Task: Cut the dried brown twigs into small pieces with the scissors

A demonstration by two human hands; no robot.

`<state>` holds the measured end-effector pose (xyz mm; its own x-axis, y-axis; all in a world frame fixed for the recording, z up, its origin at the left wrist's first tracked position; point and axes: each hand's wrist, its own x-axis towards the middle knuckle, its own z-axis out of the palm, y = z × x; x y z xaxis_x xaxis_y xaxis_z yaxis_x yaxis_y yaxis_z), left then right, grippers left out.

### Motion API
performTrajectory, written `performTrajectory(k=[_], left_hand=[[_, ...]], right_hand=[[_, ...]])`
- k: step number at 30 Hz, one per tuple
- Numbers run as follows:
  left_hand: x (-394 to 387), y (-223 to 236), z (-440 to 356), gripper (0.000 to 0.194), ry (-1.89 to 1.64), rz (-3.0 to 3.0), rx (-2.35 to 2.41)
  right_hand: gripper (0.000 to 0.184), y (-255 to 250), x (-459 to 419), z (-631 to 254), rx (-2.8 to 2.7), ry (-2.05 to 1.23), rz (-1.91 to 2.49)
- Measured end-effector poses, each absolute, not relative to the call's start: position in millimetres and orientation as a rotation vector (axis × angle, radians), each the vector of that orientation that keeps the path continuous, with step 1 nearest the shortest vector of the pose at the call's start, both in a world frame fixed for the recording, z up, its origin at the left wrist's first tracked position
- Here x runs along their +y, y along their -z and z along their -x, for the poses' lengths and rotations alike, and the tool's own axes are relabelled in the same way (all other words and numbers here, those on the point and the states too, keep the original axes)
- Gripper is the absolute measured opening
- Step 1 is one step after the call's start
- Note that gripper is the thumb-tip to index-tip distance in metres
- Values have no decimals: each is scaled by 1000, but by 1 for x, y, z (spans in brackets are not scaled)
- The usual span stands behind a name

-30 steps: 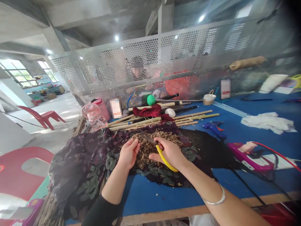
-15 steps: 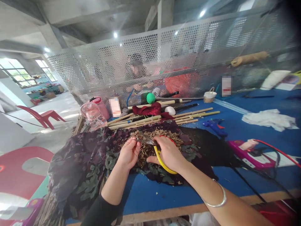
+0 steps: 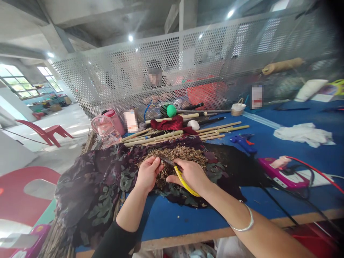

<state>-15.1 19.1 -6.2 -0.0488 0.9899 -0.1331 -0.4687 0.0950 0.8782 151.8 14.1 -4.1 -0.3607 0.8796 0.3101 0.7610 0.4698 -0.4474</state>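
Yellow-handled scissors [image 3: 185, 182] are in my right hand [image 3: 192, 175], their blades angled up and left towards my left fingertips. The blades look nearly closed. My left hand [image 3: 148, 172] pinches something small at the blade tips, too small to name. Both hands are over a heap of dried brown plant bits [image 3: 185, 154], which lies on a dark patterned cloth [image 3: 107, 172] spread over the blue table [image 3: 158, 218].
Behind the heap lie bamboo sticks [image 3: 228, 129], a dark red cloth [image 3: 168, 123] and a green ball [image 3: 171, 110]. To the right are a blue glue gun [image 3: 244, 143], a magenta power strip [image 3: 283, 175] and white gloves [image 3: 303, 135]. Beyond the perforated metal screen [image 3: 113, 79] sits another person.
The scissor blades, apart half a second ago, have come together near my left fingertips. My left hand has hardly moved. The whole view has shifted slightly.
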Motion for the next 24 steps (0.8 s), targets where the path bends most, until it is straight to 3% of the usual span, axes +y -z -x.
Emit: performTrajectory(k=[9,24], left_hand=[[22,13,20,34,-1340,-813,1062],[24,11,20,29,-1457,-645,923]], right_hand=[[38,3,14,-152,-2284,-323,1399],[53,0,16,-153,-2319,-285,1445]])
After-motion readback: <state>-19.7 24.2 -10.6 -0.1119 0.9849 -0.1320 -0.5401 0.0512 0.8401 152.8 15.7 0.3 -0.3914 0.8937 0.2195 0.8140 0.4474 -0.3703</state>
